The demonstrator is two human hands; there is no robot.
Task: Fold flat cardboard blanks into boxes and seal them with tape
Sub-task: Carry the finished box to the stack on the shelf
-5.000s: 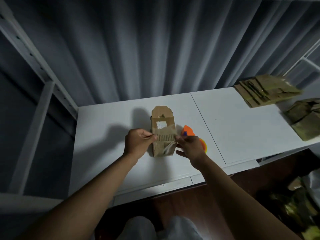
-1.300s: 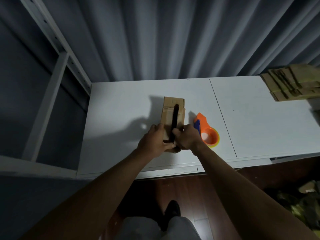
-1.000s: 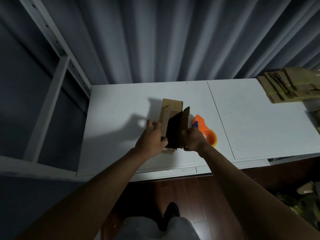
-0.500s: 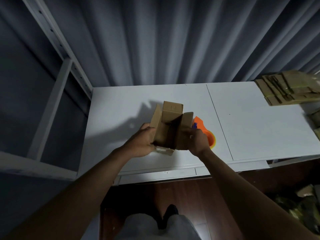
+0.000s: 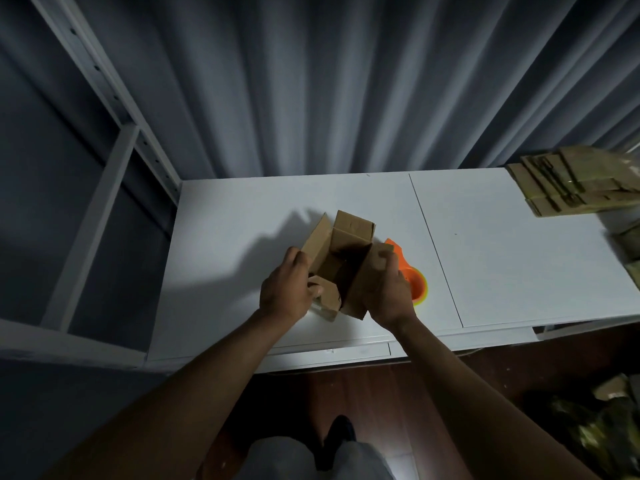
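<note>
At the far left, a white metal shelf frame (image 5: 100, 188) was seen beside the white table (image 5: 221, 244), with a grey curtain (image 5: 311, 81) hanging behind. Near the middle of the table, a small cardboard box (image 5: 341, 263) was held just above the surface, its top flaps spread open and its dark inside visible. The left hand (image 5: 285, 294) was closed on the left side of the box, with the thumb pressed on the near flap. The right hand (image 5: 388, 292) was closed on the right flap, the fingers curled over its edge. The two hands were kept apart, with the box between them. Just behind the right hand, an orange tape dispenser (image 5: 414, 284) was lying on the table, partly hidden. At the far right edge, a stack of flat cardboard blanks (image 5: 571, 183) was placed, well apart from the box.
</note>
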